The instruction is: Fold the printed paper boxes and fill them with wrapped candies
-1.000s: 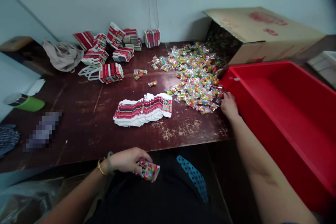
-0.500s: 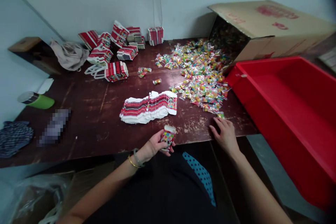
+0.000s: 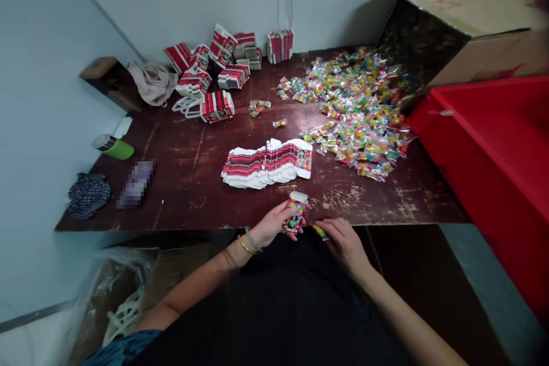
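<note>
My left hand [image 3: 277, 223] is closed around a small printed candy box [image 3: 295, 214], its white open end facing up and away from me. Just to the right, my right hand [image 3: 345, 243] pinches a wrapped candy [image 3: 319, 232] at the table's front edge, a short gap from the box. Beyond both hands lies a fanned row of flat red and white boxes [image 3: 266, 164]. A wide heap of clear-wrapped, multicoloured candies [image 3: 360, 114] covers the table's right part.
Banded bundles of boxes [image 3: 218, 106] stand along the wall on the brown table [image 3: 184, 183]. A cardboard carton [image 3: 476, 57] lies tipped behind a red tub [image 3: 480, 143] at right. At left are a green cup [image 3: 118, 147] and a dark checked cloth [image 3: 88, 195].
My right hand has moved left from the heap's near edge towards the box, bringing a wrapped candy. The left hand still holds the box. The camera view has turned right.
</note>
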The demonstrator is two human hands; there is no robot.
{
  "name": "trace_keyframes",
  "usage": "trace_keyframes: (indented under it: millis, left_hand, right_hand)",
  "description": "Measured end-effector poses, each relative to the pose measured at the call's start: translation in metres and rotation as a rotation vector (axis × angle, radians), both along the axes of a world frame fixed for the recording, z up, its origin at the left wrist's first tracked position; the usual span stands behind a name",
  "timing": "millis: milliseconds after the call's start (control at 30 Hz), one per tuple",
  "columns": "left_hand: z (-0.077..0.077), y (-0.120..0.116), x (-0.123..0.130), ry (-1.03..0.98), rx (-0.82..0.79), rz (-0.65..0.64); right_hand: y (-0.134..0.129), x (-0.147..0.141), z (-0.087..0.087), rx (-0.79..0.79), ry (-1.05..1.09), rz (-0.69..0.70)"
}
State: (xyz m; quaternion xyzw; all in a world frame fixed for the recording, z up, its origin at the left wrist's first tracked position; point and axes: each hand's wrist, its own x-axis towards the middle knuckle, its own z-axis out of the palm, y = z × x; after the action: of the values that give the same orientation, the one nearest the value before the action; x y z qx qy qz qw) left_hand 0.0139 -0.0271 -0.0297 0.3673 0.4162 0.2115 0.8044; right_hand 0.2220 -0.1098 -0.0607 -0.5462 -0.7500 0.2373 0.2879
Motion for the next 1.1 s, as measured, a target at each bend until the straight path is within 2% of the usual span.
trace_keyframes:
  millis: [67,133,233,300,500,600,733,767,800,900,933,1033,1100]
  left_hand:
    - [-0.001,-0.004,0.003,0.054,0.027,0.020]
    - [-0.002,-0.009,0.006,0.094,0.069,0.006]
    - [-0.001,-0.013,0.010,0.100,0.112,-0.029]
    - [0.000,-0.013,0.010,0.097,0.138,-0.026]
    - [0.002,-0.009,0.009,0.093,0.216,-0.065]
    - [0.002,-0.010,0.009,0.094,0.211,-0.072]
    - [0.003,-0.014,0.013,0.091,0.231,-0.070]
    - [0.004,-0.015,0.014,0.089,0.232,-0.068]
    - [0.004,-0.015,0.015,0.089,0.228,-0.062]
    - [0.005,-0.016,0.017,0.094,0.205,-0.028]
    - [0.005,-0.016,0.017,0.097,0.201,-0.017]
    - [0.006,-0.014,0.017,0.099,0.203,-0.005]
    - [0.006,-0.012,0.015,0.069,0.179,-0.007]
  right_hand:
    - [0.009,-0.011,0.015,-0.067,0.196,0.054]
    - [0.025,-0.015,0.030,-0.057,0.269,0.013]
    - [0.050,-0.011,0.046,0.037,0.186,-0.112]
    - [0.061,-0.007,0.052,0.084,0.111,-0.145]
    - [0.065,-0.005,0.059,0.345,-0.112,-0.190]
    - [0.066,-0.005,0.062,0.409,-0.190,-0.176]
    - [0.064,-0.007,0.060,0.286,-0.170,0.043]
    - [0.061,-0.008,0.057,0.264,-0.124,0.051]
    - [0.058,-0.010,0.054,0.256,-0.058,0.003]
    - [0.046,-0.016,0.046,0.261,0.133,-0.260]
    - [0.042,-0.018,0.045,0.249,0.159,-0.275]
    - [0.035,-0.022,0.043,0.163,0.226,-0.160]
    - [0.033,-0.023,0.041,0.027,0.417,-0.220]
